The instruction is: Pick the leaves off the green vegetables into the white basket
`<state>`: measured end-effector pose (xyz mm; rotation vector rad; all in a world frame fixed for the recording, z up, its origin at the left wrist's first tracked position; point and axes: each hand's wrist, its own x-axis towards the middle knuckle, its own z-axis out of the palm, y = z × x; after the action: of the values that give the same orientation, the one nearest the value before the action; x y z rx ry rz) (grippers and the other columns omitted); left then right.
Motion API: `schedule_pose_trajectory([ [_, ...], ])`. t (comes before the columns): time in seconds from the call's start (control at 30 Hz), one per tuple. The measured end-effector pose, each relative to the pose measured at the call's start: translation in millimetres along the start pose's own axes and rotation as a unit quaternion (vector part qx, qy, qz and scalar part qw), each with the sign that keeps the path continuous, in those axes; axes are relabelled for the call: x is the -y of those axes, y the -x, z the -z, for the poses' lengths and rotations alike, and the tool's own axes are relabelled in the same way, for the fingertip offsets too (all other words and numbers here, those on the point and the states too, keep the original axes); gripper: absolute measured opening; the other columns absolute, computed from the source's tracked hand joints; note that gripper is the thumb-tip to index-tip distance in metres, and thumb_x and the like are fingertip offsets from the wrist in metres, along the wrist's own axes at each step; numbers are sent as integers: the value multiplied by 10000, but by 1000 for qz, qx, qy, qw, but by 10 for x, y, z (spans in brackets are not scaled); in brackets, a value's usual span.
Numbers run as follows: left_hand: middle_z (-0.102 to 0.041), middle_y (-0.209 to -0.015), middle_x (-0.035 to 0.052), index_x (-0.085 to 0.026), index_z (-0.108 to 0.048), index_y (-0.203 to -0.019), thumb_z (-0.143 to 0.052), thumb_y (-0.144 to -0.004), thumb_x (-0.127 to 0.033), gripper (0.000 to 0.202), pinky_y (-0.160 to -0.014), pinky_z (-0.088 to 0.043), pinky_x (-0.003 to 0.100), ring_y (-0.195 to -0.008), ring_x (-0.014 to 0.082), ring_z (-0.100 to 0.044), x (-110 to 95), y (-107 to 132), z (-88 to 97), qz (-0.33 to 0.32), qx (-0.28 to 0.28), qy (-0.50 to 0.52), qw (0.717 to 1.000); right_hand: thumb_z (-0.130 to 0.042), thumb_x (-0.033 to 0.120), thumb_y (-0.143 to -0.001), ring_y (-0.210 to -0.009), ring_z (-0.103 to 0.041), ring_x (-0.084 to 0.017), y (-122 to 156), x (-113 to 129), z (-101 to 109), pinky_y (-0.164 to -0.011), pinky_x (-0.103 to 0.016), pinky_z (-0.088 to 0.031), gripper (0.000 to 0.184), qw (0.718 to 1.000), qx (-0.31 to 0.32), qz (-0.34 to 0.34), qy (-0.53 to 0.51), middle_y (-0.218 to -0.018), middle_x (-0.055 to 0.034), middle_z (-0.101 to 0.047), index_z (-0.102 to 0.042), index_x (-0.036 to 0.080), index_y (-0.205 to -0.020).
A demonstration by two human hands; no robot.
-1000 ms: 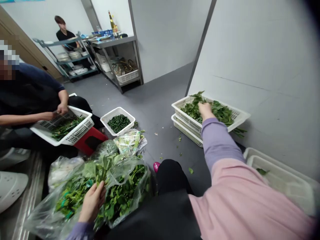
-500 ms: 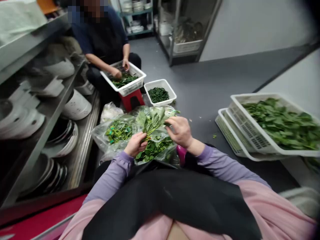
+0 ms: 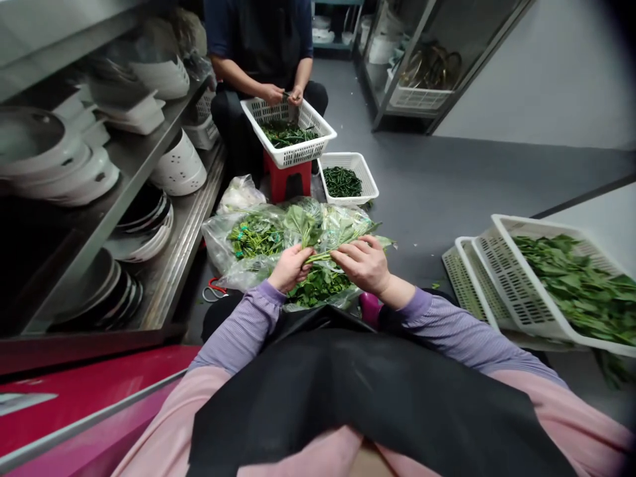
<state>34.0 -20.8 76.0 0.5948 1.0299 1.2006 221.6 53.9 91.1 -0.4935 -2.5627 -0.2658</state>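
At frame centre, the left hand and right hand clamp fingers on a leafy green stalk above a clear plastic bag of greens, white basket of picked leaves at right.

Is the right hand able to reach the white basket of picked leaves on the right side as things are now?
Probably yes. The right hand grips the bunch of greens together with the left hand; bare floor lies between it and the white basket, whose top is open.
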Motion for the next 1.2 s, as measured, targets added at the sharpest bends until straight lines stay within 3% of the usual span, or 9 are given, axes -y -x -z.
schedule_pose_trajectory([
  [0.1, -326, -462, -108, -179, -415, -793, -664, -710, -435, 367, -328, -117, 148, -320, 12, -213, -2, 18, 17, -6, 27, 6, 1000, -433, 268, -908, -813, -510, -174, -18, 29, 15, -843, -361, -292, 223, 998, 41, -40, -5, -969, -67, -658, -627, 216, -1005],
  [0.23, -284, -464, -118, -177, -412, -794, -702, -689, -371, 364, -339, -102, 149, -326, 4, -203, -19, 49, 19, -26, 46, 4, 999, -416, 312, -916, -814, -535, -180, -59, 34, 60, -785, -339, -336, 277, 995, 75, -34, -60, -987, -92, -647, -614, 188, -1066],
  [0.33, -287, -451, -119, -162, -462, -847, -712, -672, -336, 351, -341, -98, 155, -325, 5, -202, -21, 56, 16, -25, 44, -4, 999, -388, 306, -928, -749, -531, -162, -106, 5, 85, -691, -294, -356, 318, 993, 88, -42, -72, -888, -83, -645, -600, 168, -1121],
  [0.43, -298, -452, -117, -153, -488, -872, -730, -643, -308, 367, -342, -101, 162, -322, 4, -213, -11, 53, 6, -24, 42, -16, 999, -391, 301, -925, -700, -506, -158, -194, -30, 83, -627, -280, -337, 303, 989, 133, -14, -60, -784, -73, -608, -655, 171, -998],
  [0.6, -315, -465, -110, -147, -502, -867, -753, -613, -305, 391, -351, -105, 174, -323, 3, -228, 0, 37, 13, -28, 47, -41, 998, -461, 253, -882, -792, -518, -181, -386, -41, 71, -684, -299, -346, 223, 977, 190, 69, -61, -868, -89, -608, -641, 171, -984],
  [0.83, -318, -469, -103, -139, -508, -850, -748, -630, -365, 396, -359, -111, 184, -333, 8, -241, 29, 1, 88, -32, 54, -74, 995, -478, 195, -844, -783, -550, -169, -476, -109, 43, -725, -295, -401, 205, 954, 245, 70, -157, -868, -81, -645, -605, 156, -1000],
  [0.97, -330, -452, -94, -148, -469, -741, -735, -643, -401, 380, -371, -112, 187, -344, 11, -256, 48, -1, 80, -41, 46, -109, 992, -450, 205, -845, -755, -529, -175, -470, -141, 32, -717, -305, -401, 176, 958, 235, 98, -133, -797, -90, -613, -616, 148, -856],
  [1.1, -328, -450, -98, -157, -454, -741, -723, -652, -428, 392, -375, -110, 191, -341, 11, -245, 34, -6, 30, -56, 55, -84, 993, -439, 222, -821, -695, -487, -166, -454, 16, -67, -655, -291, -381, 159, 977, 162, -35, -136, -749, -80, -569, -557, 157, -738],
  [1.2, -313, -444, -103, -162, -458, -757, -709, -662, -440, 387, -370, -107, 192, -336, 12, -232, 21, -17, 8, -72, 41, -65, 994, -429, 224, -789, -633, -449, -141, -429, 115, -217, -618, -271, -369, 128, 945, 88, -207, -237, -687, -38, -528, -501, 177, -693],
])
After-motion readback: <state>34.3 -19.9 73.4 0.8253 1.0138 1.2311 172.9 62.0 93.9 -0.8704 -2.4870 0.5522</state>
